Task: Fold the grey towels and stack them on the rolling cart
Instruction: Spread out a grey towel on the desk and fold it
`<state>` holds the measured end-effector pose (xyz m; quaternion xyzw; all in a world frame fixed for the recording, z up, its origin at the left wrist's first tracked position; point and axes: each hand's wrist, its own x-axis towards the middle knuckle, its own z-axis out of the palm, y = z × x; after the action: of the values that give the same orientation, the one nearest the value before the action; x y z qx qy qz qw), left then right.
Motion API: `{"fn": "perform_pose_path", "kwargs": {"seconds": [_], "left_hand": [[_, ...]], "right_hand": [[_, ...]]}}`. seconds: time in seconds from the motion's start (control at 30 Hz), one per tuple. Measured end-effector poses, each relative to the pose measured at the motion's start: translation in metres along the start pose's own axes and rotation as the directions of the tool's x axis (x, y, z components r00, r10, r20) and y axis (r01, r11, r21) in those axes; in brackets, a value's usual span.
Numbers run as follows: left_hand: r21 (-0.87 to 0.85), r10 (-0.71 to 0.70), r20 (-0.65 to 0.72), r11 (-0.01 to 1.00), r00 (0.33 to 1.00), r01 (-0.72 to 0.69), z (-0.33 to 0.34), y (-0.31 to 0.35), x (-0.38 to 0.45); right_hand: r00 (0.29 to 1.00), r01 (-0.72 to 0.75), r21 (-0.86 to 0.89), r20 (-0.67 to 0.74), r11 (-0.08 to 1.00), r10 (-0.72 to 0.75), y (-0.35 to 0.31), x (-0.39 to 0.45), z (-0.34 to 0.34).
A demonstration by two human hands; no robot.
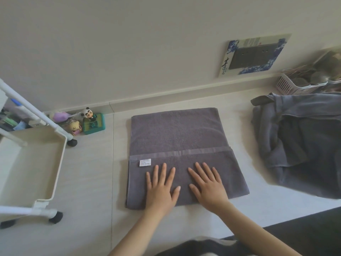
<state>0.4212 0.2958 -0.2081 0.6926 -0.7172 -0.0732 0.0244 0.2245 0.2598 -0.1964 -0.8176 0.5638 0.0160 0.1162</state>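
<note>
A grey towel (pixel 177 132) lies flat on the floor in the middle of the view, its near part folded over with a hemmed edge and a small white label (pixel 145 162) showing. My left hand (pixel 161 187) and my right hand (pixel 208 185) rest palm down on the folded near flap, side by side, fingers spread, holding nothing. A crumpled heap of more grey towels (pixel 299 141) sits on the floor at the right. The white rolling cart (pixel 55 163) stands at the left, and its visible tray holds nothing.
Small toy figures and a green box (pixel 93 123) sit by the baseboard next to the cart's black wheel (pixel 72 142). A pink slatted basket (pixel 295 85) stands at the far right by the wall. A blue-and-white picture (pixel 256 54) leans on the wall.
</note>
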Motion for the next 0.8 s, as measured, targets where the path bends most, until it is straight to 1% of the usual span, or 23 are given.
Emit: {"fn": "perform_pose_path", "kwargs": {"seconds": [0.07,0.13,0.17,0.23,0.27,0.3,0.33,0.37,0.4,0.43,0.47,0.5,0.6,0.73,0.8], "left_hand": [[0.048,-0.034,0.043,0.998,0.998,0.032,0.006,-0.015,-0.008],[0.054,-0.053,0.032,0.997,0.998,0.051,0.004,-0.034,-0.018],[0.053,-0.054,0.038,0.997,0.998,0.052,0.003,-0.042,-0.021],[0.037,-0.058,0.069,0.998,0.996,0.055,0.000,-0.049,-0.023],[0.013,-0.051,0.057,0.999,0.997,0.050,-0.001,-0.049,-0.022],[-0.033,-0.030,0.020,0.999,0.999,0.030,-0.002,-0.049,-0.022],[-0.097,0.016,-0.044,0.995,0.999,-0.021,-0.003,-0.047,-0.023],[-0.158,0.090,-0.124,0.981,0.988,-0.109,-0.004,-0.046,-0.025],[-0.194,0.177,-0.197,0.957,0.964,-0.215,-0.004,-0.044,-0.027],[-0.213,0.252,-0.229,0.929,0.940,-0.301,-0.004,-0.041,-0.030],[-0.226,0.302,-0.222,0.909,0.927,-0.350,-0.003,-0.038,-0.033],[-0.237,0.320,-0.194,0.902,0.927,-0.361,-0.002,-0.036,-0.035],[-0.254,0.269,-0.133,0.921,0.954,-0.295,-0.001,-0.032,-0.033],[-0.356,0.217,-0.185,0.895,0.959,-0.271,-0.003,-0.028,-0.023],[-0.412,0.184,-0.140,0.883,0.973,-0.226,-0.008,-0.029,-0.016]], "right_hand": [[0.996,-0.092,-0.015,0.009,0.996,0.092,0.012,-0.004,0.004],[0.977,-0.215,0.002,0.008,0.977,0.215,0.029,-0.011,0.002],[0.969,-0.249,0.006,-0.004,0.969,0.249,0.036,-0.015,0.001],[0.965,-0.261,0.006,-0.011,0.965,0.262,0.046,-0.018,0.002],[0.965,-0.263,0.014,-0.012,0.965,0.263,0.045,-0.017,0.000],[0.968,-0.247,0.046,-0.026,0.968,0.248,0.042,-0.016,-0.002],[0.978,-0.201,0.107,-0.036,0.974,0.205,0.038,-0.017,-0.006],[0.991,-0.101,0.160,-0.071,0.982,0.114,0.033,-0.020,-0.009],[0.988,0.026,0.172,-0.154,0.985,0.001,0.029,-0.025,-0.009],[0.970,0.140,0.166,-0.220,0.976,-0.102,0.027,-0.029,-0.006],[0.959,0.209,0.169,-0.229,0.963,-0.168,0.026,-0.033,-0.003],[0.956,0.238,0.182,-0.218,0.954,-0.197,0.025,-0.034,-0.002],[0.968,0.221,0.191,-0.163,0.956,-0.191,0.025,-0.030,0.002],[0.966,0.182,0.218,-0.224,0.959,-0.132,0.018,-0.024,0.000],[0.970,0.144,0.244,-0.225,0.959,-0.088,0.014,-0.020,-0.001]]}}
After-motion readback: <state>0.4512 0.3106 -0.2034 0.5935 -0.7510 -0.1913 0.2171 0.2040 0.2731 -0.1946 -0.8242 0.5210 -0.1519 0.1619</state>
